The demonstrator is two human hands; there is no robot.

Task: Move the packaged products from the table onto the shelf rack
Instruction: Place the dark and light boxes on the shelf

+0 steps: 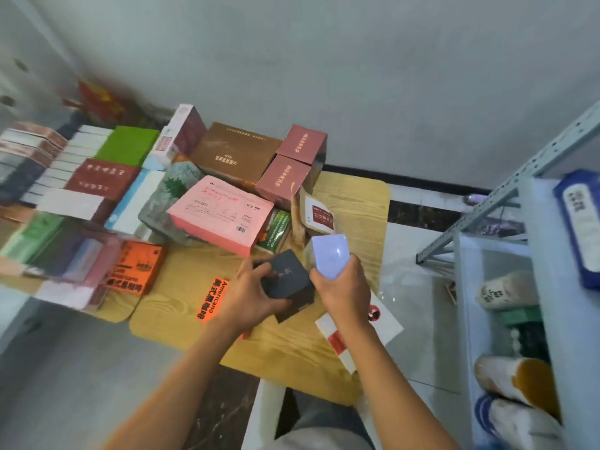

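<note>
While the left hand (256, 287) grips a dark box (285, 284) and the right hand (341, 287) clutches a white box (329, 253) above the table (350, 203), either may slip swinging toward the shelf rack (487, 209)

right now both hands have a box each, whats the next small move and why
Probably swing both boxes to the right, toward the shelf rack. The left hand already has a grip on the dark box, and the right hand holds the pale box, so nothing is left to grasp. The rack stands just right of the table.
</note>
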